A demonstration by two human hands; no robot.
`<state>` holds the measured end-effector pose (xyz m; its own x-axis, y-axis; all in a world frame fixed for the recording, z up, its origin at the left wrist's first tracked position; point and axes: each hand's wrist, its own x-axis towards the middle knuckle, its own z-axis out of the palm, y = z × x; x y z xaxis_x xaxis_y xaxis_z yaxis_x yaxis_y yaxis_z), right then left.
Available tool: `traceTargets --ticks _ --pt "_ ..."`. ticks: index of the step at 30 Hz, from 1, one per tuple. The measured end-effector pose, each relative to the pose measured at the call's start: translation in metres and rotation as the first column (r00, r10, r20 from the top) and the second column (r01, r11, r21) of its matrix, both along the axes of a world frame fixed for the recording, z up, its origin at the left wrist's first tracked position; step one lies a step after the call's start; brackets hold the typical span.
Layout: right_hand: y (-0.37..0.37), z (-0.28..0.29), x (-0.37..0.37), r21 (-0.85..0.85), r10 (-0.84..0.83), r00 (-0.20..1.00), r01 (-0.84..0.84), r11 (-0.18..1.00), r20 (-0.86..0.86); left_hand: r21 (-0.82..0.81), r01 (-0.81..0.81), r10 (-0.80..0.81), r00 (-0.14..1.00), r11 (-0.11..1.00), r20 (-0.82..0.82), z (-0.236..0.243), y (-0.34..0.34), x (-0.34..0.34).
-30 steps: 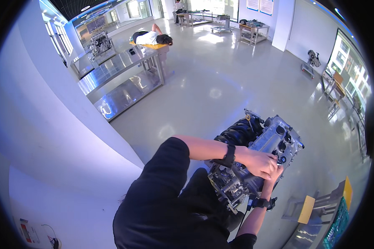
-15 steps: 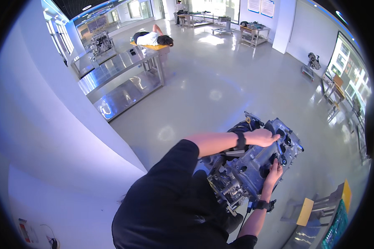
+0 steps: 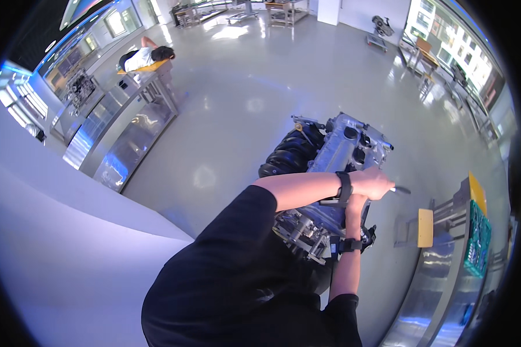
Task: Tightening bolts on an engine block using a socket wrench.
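Note:
An engine with a silver valve cover [image 3: 334,151] and a black ribbed intake manifold [image 3: 289,155] stands in front of me. My left hand [image 3: 374,183] is closed over the right part of the engine, around a ratchet wrench [image 3: 402,189]. Only the end of its handle sticks out to the right, past my fist. My right hand [image 3: 358,202] comes up from below, under my left hand. Its fingers are hidden, as is the ratchet's head.
Right of me stands a metal bench with a yellow board [image 3: 425,228] and a green tool tray [image 3: 477,240]. A white pillar [image 3: 87,231] rises at left. Beyond it is a steel table [image 3: 113,124], where a person in white [image 3: 139,59] leans on a yellow top.
My left hand has swung rightward and nearer with the ratchet handle, which now points right. It now covers my right hand. My view has turned right and down.

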<state>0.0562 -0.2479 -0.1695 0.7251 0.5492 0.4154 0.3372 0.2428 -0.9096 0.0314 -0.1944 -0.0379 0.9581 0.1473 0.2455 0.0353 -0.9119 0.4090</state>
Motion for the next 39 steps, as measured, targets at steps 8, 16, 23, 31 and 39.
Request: traceTargets --ticks 8,16,23,31,39 --pt "-0.028 -0.017 0.002 -0.137 0.074 0.989 -0.056 0.989 0.129 0.253 0.378 -0.433 0.875 0.891 0.218 0.01 -0.011 -0.069" --pt "-0.009 -0.002 0.003 -0.173 0.03 0.782 0.1 0.98 0.623 0.024 0.444 -0.438 0.869 0.896 0.23 0.028 0.015 -0.136" --pt "0.004 0.035 -0.012 0.001 0.162 0.945 -0.168 0.986 -0.286 0.007 0.382 -0.382 0.921 0.924 0.074 0.042 0.051 -0.17" --pt "0.005 0.049 -0.019 -0.042 0.125 0.939 -0.146 0.988 -0.32 0.052 -0.025 0.03 0.996 0.998 -0.086 0.037 0.078 -0.176" --pt "0.006 0.049 -0.021 -0.034 0.114 0.958 -0.127 0.991 -0.262 -0.368 -0.464 0.421 0.886 0.806 -0.196 0.019 0.095 -0.068"
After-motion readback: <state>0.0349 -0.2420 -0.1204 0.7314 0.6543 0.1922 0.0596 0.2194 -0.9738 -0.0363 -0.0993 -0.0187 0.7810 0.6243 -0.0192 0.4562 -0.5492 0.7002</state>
